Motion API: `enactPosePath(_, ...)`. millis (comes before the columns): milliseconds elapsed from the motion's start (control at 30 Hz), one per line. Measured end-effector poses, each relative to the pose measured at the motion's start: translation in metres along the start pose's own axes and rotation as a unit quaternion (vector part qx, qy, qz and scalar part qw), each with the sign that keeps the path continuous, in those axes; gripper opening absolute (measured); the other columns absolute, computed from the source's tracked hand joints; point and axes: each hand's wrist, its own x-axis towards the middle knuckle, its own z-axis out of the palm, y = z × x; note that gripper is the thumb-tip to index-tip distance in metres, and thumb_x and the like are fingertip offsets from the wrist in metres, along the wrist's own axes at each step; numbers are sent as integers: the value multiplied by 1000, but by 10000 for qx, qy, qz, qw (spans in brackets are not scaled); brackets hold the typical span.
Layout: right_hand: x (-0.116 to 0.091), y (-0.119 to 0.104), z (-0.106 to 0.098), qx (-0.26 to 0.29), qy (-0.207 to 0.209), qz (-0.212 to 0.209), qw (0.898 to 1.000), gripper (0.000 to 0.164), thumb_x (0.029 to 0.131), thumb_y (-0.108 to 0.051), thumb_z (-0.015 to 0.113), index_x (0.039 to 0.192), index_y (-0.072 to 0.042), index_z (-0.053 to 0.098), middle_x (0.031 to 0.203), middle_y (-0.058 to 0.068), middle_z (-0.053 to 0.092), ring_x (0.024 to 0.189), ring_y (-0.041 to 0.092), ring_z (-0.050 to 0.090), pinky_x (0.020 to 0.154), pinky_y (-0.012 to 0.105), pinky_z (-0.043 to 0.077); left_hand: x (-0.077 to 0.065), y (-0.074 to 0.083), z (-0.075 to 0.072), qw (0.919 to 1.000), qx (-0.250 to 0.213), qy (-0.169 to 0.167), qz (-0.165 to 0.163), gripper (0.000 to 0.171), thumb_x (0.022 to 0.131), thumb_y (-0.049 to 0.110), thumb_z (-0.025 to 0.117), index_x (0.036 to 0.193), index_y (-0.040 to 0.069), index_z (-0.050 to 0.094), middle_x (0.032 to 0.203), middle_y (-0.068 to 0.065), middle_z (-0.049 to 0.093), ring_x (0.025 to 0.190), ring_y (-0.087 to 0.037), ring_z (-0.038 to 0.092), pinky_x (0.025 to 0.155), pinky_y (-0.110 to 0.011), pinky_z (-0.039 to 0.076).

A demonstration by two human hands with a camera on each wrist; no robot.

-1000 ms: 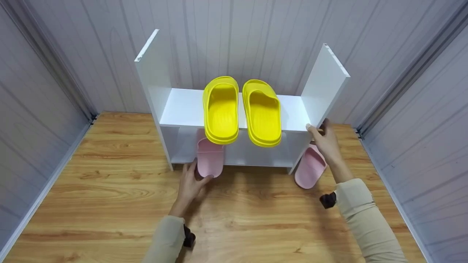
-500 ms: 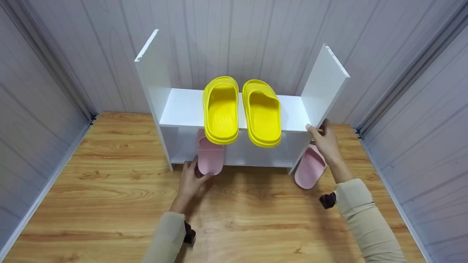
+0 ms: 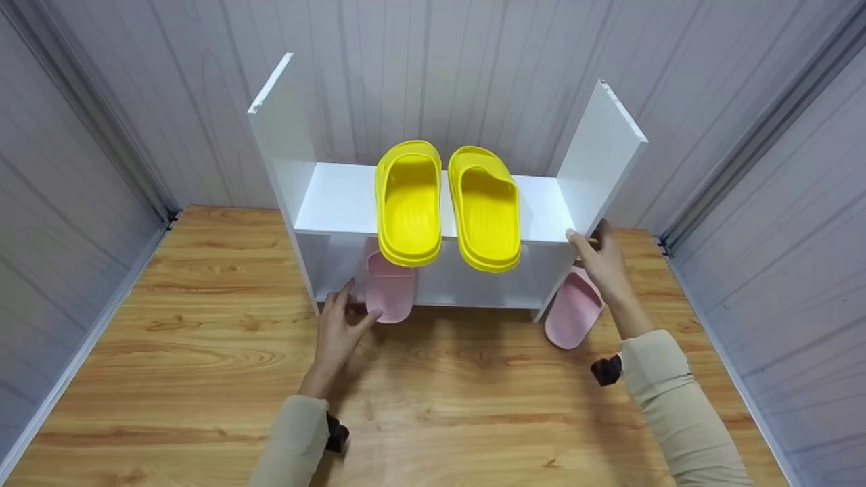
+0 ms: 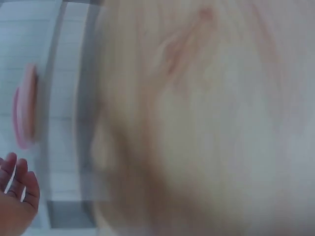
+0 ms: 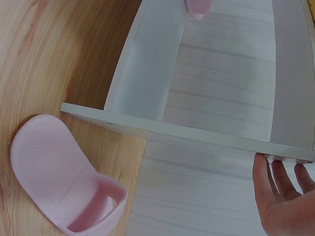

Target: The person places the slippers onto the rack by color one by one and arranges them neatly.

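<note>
A pink slipper (image 3: 390, 294) lies on the lower board of the white shelf (image 3: 338, 203), its heel jutting past the front edge. Just left of it is my left hand (image 3: 338, 331), fingers spread, thumb tip near the heel; the left wrist view shows the fingers (image 4: 30, 189) apart from the slipper (image 4: 25, 108). My right hand (image 3: 602, 267) grips the shelf's right side panel, thumb at the front edge, fingertips (image 5: 279, 172) against the outer face. On the floor beside that panel rests a second pink slipper (image 3: 574, 308), toe strap toward the wall.
Two yellow slippers (image 3: 409, 210) stand side by side on the upper board, heels over its front edge. Panelled walls (image 3: 467, 67) enclose the shelf behind and at both sides. Wooden floor (image 3: 446, 406) stretches in front.
The pink slipper has slid slightly farther into the lower level. My left hand has let go of it and drawn back to the left. My right hand has stayed at the panel.
</note>
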Motion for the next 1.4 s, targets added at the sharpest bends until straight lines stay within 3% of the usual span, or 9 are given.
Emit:
enactPosePath(167,0,0,0,25,-3,-25,10000,61,87,-29,54,131,2,26,121,25,41,104,35,46,78,44,45,14,17,-31,9945,-207,247,995,40,72,6,72,109,-3,58,79,-10,55,65,-23,50,58,-24,42)
enactPosePath(300,1,0,-1,14,-20,-29,10000,62,87,-29,54,132,3,24,122,26,40,105,38,44,79,46,44,28,41,-55,9775,-280,1190,1721,29,71,-1,70,99,-2,63,75,-9,57,63,-22,50,53,-21,40)
enactPosePath(400,0,0,-2,-14,-32,-22,10000,63,87,-30,54,132,3,24,123,27,39,106,38,44,79,45,44,43,60,-70,9655,-341,2056,1560,32,72,1,70,103,-2,60,87,-11,56,77,-24,49,63,-26,39)
enactPosePath(467,0,0,-2,-48,-34,-26,10000,62,87,-30,54,131,3,25,123,26,40,106,37,45,78,45,45,54,70,-79,9682,-384,2231,1065,41,75,7,69,112,-1,54,103,-11,50,92,-22,45,74,-28,37)
enactPosePath(600,0,0,-2,-118,-29,-60,9999,60,87,-30,54,129,3,28,120,25,42,104,33,46,77,43,46,74,81,-93,9863,-527,1515,-386,61,83,24,61,133,6,31,130,-9,28,119,-17,27,95,-33,27)
enactPosePath(667,0,-1,-2,-129,-33,-80,9999,59,87,-30,54,128,3,28,119,24,42,104,32,46,76,42,47,81,83,-97,9883,-565,1000,-1008,68,85,31,57,139,8,21,137,-10,20,125,-20,19,98,-38,23)
enactPosePath(767,0,-1,-2,-141,-16,-75,9999,58,87,-31,54,128,2,29,119,24,42,103,32,46,75,40,47,89,83,-100,9850,-638,450,-1537,72,87,36,53,141,9,13,141,-13,17,127,-26,17,98,-42,23)
enactPosePath(1000,1,0,-1,-179,11,16,9998,60,87,-32,54,129,2,28,121,24,42,104,32,46,75,38,47,101,80,-101,9821,-820,154,-1691,64,87,30,53,138,5,24,134,-19,32,120,-32,33,92,-42,34)
enactPosePath(1400,0,0,-1,-193,-4,2,9998,63,87,-32,54,132,0,26,125,24,39,107,33,44,77,41,46,105,69,-103,9858,-549,-55,-1586,56,86,25,56,130,-2,36,126,-20,42,113,-30,40,89,-40,37)
